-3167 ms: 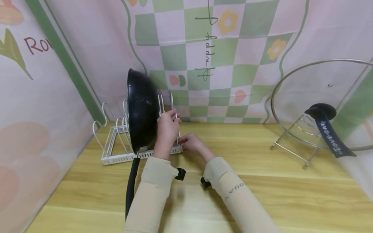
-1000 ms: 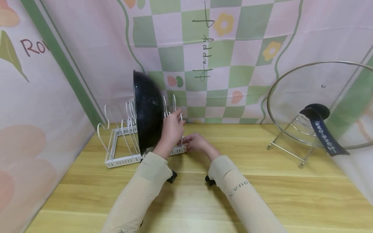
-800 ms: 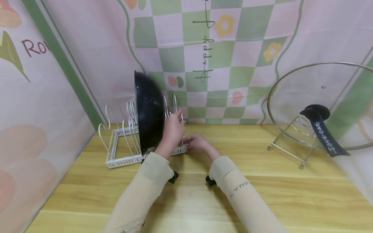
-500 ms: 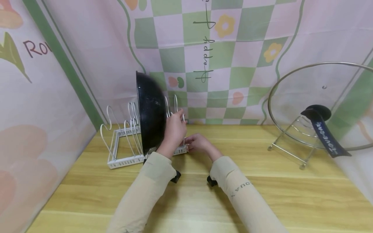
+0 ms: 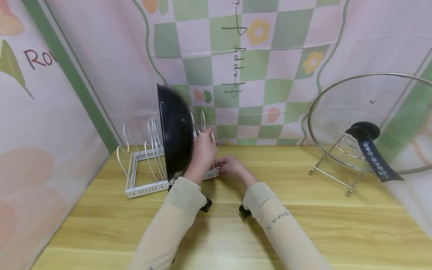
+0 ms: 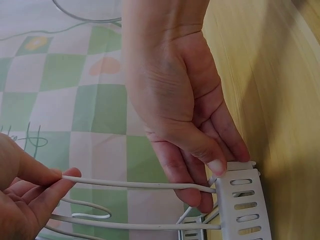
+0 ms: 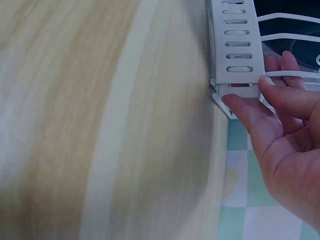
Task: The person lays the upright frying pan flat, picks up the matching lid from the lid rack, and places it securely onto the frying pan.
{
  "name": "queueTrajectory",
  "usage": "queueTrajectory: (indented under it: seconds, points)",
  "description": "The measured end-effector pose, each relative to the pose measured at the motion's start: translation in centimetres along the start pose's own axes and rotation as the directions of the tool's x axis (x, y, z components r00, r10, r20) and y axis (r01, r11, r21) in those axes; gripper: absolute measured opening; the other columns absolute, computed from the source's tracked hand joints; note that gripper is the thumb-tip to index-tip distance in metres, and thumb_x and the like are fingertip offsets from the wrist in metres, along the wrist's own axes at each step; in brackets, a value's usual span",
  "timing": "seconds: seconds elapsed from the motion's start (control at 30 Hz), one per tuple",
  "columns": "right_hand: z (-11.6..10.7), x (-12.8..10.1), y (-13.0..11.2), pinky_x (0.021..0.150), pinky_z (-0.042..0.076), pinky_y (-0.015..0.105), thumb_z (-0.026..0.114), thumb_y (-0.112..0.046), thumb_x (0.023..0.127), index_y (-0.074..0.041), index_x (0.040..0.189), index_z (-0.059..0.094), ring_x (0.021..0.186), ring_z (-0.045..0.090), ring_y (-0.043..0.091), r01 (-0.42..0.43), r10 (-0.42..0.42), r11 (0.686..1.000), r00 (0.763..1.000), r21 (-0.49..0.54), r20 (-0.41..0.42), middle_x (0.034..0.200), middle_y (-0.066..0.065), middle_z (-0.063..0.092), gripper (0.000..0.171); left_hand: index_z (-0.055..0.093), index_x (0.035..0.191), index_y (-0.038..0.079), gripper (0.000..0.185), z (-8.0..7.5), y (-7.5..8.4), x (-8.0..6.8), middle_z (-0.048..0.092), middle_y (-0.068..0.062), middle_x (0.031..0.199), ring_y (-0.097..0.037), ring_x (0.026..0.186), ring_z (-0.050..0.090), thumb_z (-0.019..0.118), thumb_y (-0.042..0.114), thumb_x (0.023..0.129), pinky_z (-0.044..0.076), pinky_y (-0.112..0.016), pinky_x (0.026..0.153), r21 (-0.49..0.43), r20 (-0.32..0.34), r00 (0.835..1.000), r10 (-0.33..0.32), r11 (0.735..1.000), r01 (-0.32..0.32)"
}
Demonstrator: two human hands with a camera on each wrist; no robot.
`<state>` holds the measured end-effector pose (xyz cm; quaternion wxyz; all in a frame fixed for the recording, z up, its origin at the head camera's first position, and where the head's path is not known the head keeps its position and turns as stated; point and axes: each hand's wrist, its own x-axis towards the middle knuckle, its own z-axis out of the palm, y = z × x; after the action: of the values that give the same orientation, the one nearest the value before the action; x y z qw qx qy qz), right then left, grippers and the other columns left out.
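Note:
A black wok stands on its edge in a white wire pan rack, its base facing right. My left hand, right beside the wok's base, pinches the upper part of a wire divider between thumb and finger. At the rack's right end my right hand grips the corner: in the right wrist view its thumb and forefinger sit at the end of the slotted rail, the other fingers behind the lowest wire. My left sleeve hides the wok's handle.
On the right a glass lid leans upright on a small metal stand, a black spatula-like handle with lettering in front of it. A patterned curtain closes off the back of the wooden table.
The rack and wok have shifted a little right and turned slightly. The wok's handle, seen at first, is now behind my left sleeve. Both hands have kept their hold on the rack.

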<state>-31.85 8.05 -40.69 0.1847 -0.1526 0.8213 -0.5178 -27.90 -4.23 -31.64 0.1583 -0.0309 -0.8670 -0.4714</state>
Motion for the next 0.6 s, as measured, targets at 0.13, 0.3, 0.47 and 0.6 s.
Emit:
queueTrajectory:
  seconds: [0.13,0.3,0.47,0.6]
  points:
    - [-0.16,0.14,-0.01,0.089,0.058,0.04,0.053,0.02,0.086,0.017,0.128,0.059,0.114,0.064,0.043,-0.007,0.007,1.0,1.0,0.015,0.001,0.132,0.031,0.06,0.042,0.052,0.146,-0.003,0.052,0.01,0.16,0.12,0.064,-0.019,0.135,-0.026,0.102,0.072,0.057,-0.013,0.095,0.058,-0.035,0.078,0.024,0.006,1.0,0.004,1.0,-0.004]
    - [-0.46,0.31,0.14,0.091,0.058,0.041,0.052,0.02,0.087,0.018,0.129,0.056,0.118,0.062,0.044,-0.009,0.009,1.0,1.0,0.021,0.009,0.134,0.032,0.058,0.042,0.053,0.146,-0.002,0.051,0.04,0.29,0.31,0.064,-0.02,0.134,-0.028,0.102,0.071,0.058,-0.012,0.095,0.057,-0.037,0.077,0.081,0.006,1.0,0.028,0.996,-0.028]
    - [-0.51,0.41,0.29,0.09,0.058,0.04,0.053,0.019,0.09,0.019,0.129,0.056,0.115,0.064,0.043,-0.023,0.023,0.999,1.0,0.023,0.003,0.134,0.033,0.058,0.04,0.054,0.145,-0.001,0.049,0.15,0.3,0.4,0.065,-0.02,0.132,-0.032,0.102,0.068,0.058,-0.009,0.098,0.056,-0.04,0.078,0.107,0.012,1.0,0.016,0.994,-0.017]
    - [-0.52,0.51,0.33,0.09,0.058,0.039,0.053,0.019,0.09,0.02,0.129,0.056,0.113,0.065,0.042,-0.024,0.024,0.999,1.0,0.027,-0.001,0.133,0.033,0.058,0.04,0.055,0.145,0.0,0.048,0.2,0.33,0.46,0.063,-0.018,0.136,-0.031,0.102,0.068,0.059,-0.008,0.098,0.055,-0.037,0.073,0.101,0.005,1.0,0.005,0.995,-0.005]
